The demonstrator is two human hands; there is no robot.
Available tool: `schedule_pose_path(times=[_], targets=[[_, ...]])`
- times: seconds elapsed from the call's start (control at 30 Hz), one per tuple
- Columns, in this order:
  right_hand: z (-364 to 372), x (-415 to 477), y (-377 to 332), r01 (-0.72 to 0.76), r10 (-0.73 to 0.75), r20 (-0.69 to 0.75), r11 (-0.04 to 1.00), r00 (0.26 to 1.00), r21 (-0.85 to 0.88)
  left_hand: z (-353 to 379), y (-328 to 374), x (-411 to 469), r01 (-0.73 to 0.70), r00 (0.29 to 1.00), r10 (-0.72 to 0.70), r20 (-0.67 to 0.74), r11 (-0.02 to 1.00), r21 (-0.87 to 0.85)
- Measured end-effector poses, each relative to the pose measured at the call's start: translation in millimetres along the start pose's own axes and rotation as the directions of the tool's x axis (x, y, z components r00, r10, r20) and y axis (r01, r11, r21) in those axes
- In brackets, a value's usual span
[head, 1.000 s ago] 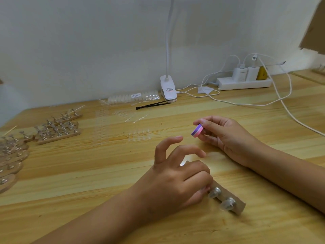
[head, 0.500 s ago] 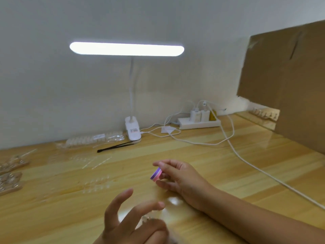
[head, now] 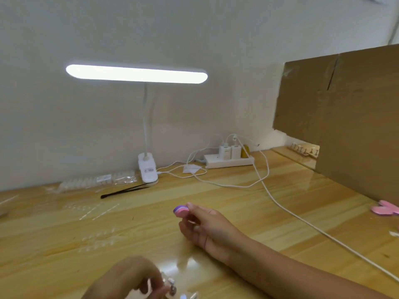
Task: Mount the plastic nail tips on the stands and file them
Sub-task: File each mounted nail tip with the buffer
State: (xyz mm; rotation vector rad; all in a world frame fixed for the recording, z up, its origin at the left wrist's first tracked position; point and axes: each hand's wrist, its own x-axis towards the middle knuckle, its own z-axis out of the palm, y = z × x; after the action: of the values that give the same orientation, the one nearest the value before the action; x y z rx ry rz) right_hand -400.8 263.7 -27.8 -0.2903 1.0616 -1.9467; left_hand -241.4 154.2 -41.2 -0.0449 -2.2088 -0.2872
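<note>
The nail file [head: 181, 210] is layered purple over pink. The stand [head: 172, 288] shows silver knobs. The tabletop [head: 237, 203] is pale yellow wood with streaky grain. The lamp [head: 136, 74] and power strip [head: 228, 162] are white, one plug [head: 245, 151] mustard yellow, the tweezers [head: 127, 190] black, the cardboard panel [head: 345, 126] plain brown.

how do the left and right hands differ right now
The right hand pinches a pink and purple file; the left hand grips a stand with metal holders. The right hand is sharp and wholly in view, farther up the table; the left hand is blurred and cut off by the bottom edge. Both have curled fingers and are low over the wood.
</note>
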Motion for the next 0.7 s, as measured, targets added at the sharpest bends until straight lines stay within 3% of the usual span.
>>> schedule_pose_path(times=[0.07, 0.17, 0.27, 0.37, 0.43, 0.57, 0.7], targets=[[1, -1, 0, 0.005, -0.005, 0.005, 1.000, 1.000, -0.015, -19, 0, -4, 0.150, 0.968, -0.116, 0.224, 0.979, -0.138], [1, -1, 0, -0.014, 0.014, -0.008, 0.999, 1.000, -0.047, -48, -1, -6, 0.320, 0.937, -0.251, 0.243, 0.895, -0.312], [2, 1, -1, -0.025, 0.024, -0.022, 0.999, 0.999, -0.046, -67, -12, 12, 0.444, 0.861, -0.354, 0.366, 0.873, -0.202], [3, 2, -1, -0.025, 0.025, -0.018, 0.999, 1.000, -0.040, -79, -6, 13, 0.423, 0.683, -0.377, 0.626, 0.903, 0.082], [3, 3, 0, -0.026, 0.026, -0.007, 0.998, 1.000, -0.053, -79, 10, 10, 0.384, 0.568, -0.385, 0.728, 0.906, 0.179], [2, 2, 0, -0.019, 0.019, -0.009, 0.995, 1.000, -0.094, -66, 39, -2, 0.221, 0.459, -0.378, 0.804, 0.925, 0.308], [0, 2, 1, -0.003, 0.002, -0.009, 0.992, 1.000, -0.129, -55, 44, -5, 0.270, 0.447, -0.359, 0.819, 0.927, 0.259]])
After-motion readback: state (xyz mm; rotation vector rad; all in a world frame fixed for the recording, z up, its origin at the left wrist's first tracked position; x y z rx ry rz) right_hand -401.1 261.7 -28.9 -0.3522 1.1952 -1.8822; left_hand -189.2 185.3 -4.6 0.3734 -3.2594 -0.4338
